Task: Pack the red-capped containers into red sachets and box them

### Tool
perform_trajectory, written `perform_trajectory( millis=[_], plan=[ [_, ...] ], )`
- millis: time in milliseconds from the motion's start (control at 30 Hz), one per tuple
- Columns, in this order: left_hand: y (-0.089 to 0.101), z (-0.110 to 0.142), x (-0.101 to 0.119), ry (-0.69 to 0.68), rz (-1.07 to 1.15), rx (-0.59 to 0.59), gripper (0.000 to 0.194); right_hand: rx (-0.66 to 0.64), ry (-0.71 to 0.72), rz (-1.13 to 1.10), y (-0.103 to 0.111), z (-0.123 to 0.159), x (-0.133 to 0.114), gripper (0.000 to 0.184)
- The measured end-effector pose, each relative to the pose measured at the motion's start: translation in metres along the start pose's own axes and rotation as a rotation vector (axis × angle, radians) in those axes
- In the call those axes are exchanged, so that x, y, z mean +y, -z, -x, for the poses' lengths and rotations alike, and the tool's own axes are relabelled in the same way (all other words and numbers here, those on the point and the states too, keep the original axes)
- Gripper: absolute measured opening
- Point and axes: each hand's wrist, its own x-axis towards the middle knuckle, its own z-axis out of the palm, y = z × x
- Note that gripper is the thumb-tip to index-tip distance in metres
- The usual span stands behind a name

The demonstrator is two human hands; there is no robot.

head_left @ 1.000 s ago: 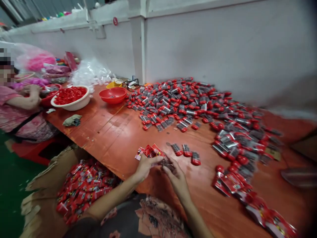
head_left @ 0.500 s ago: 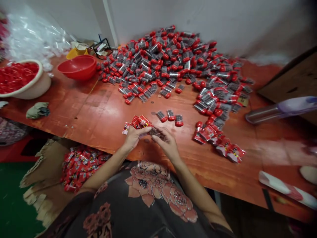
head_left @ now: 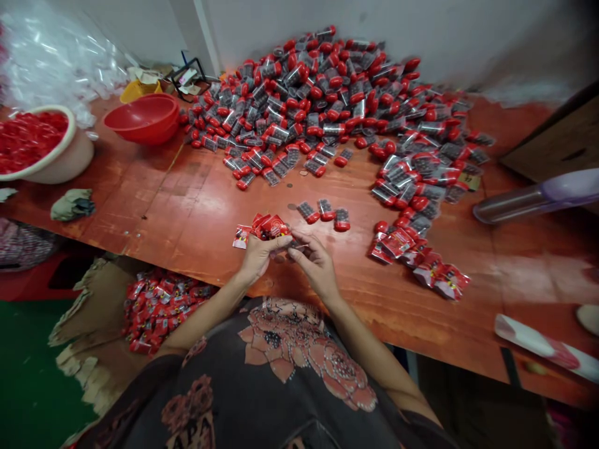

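Near the table's front edge, my left hand (head_left: 258,254) is closed on several printed red packets (head_left: 270,226), which fan out above its thumb. My right hand (head_left: 317,260) meets it from the right, its thumb and fingers pinching a small dark-filled clear container that is mostly hidden between the two hands. One packet with a pale lower edge (head_left: 241,236) shows at the left of my left hand. Just beyond my hands lie three small clear containers with red caps (head_left: 326,210), filled with dark pieces.
A big heap of red-capped containers (head_left: 299,106) covers the table's back. Red packets (head_left: 433,271) lie at right, near a clear tube (head_left: 510,209). Left stand a red bowl (head_left: 140,118) and a white tub (head_left: 77,153) of red parts. Below, a cardboard box (head_left: 100,305) holds packets.
The view has shifted slightly. My hands stay together near the table edge, with the fingers moving a little and the container between them now more covered.
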Motion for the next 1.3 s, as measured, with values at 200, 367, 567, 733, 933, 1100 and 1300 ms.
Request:
perform_trajectory(
  millis=[200, 367, 567, 733, 933, 1100, 1300],
  plan=[
    [0.002, -0.002, -0.006, 0.067, 0.018, -0.004, 0.032, 0.065, -0.090, -0.077, 0.004, -0.002, 0.013, 0.043],
    [0.009, -0.006, -0.014, 0.148, 0.079, 0.049, 0.037, 0.065, -0.155, -0.052, 0.015, -0.007, 0.015, 0.037],
    [0.018, -0.012, -0.016, 0.219, 0.134, 0.070, 0.031, 0.191, -0.191, 0.134, 0.040, -0.014, 0.035, 0.032],
    [0.030, -0.017, -0.017, 0.276, 0.155, 0.132, 0.020, 0.243, -0.025, 0.635, 0.059, -0.020, 0.045, 0.042],
    [0.018, -0.021, -0.028, 0.197, 0.223, 0.123, 0.028, 0.011, 0.142, 0.447, 0.021, -0.031, 0.029, 0.037],
    [0.020, -0.026, -0.026, 0.175, 0.201, 0.125, 0.028, -0.126, 0.162, 0.441, 0.014, -0.052, 0.022, 0.033],
    [0.024, -0.030, -0.015, 0.188, 0.258, 0.159, 0.018, -0.244, 0.283, 0.919, 0.039, -0.092, 0.014, 0.037]
  ],
)
